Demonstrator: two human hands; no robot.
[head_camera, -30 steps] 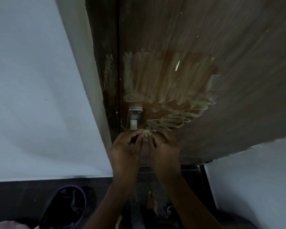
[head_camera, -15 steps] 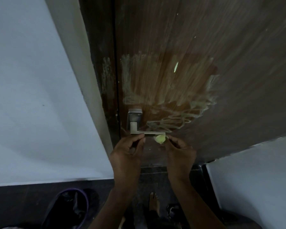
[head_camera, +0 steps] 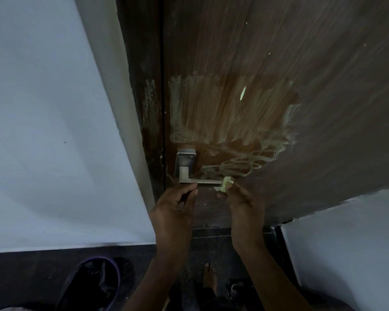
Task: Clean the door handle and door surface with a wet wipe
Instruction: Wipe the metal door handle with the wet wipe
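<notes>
My right hand (head_camera: 245,205) pinches the wet wipe (head_camera: 225,184) at the lever's three-o'clock tip; my left hand (head_camera: 173,212) grips the door handle (head_camera: 199,181), steadying it, I judge

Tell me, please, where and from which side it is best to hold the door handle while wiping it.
Grip the handle near its bent left end, from below: the bar lies level, and the wipe works at its free right tip.

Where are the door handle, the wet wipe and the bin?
door handle (head_camera: 208,182), head view, on the flat metal lever bar.
wet wipe (head_camera: 225,184), head view, on the crumpled pale wad at the lever's tip.
bin (head_camera: 115,269), head view, on its purple rim, floor at lower left.
</notes>
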